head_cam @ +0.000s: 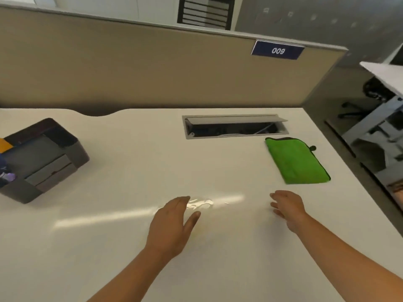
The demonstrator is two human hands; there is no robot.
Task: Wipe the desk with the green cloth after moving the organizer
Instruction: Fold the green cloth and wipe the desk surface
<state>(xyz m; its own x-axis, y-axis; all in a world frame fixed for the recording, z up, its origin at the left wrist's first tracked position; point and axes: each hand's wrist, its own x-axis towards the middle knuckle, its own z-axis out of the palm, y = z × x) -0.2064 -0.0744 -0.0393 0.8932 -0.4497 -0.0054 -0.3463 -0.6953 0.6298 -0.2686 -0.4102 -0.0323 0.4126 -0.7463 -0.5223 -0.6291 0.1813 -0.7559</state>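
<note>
A folded green cloth (296, 161) with a dark edge lies flat on the white desk (130, 214), towards the right side. A dark grey organizer (41, 160) with several compartments and small items stands at the desk's far left. My left hand (172, 225) hovers over the middle of the desk, fingers apart and holding nothing. My right hand (287, 209) is open too, a short way in front of the cloth and not touching it.
An open cable hatch (234, 126) is set into the desk behind the cloth. A beige partition (152, 68) with a blue number plate runs along the back. The desk's right edge drops to the floor, with another desk and a chair base beyond.
</note>
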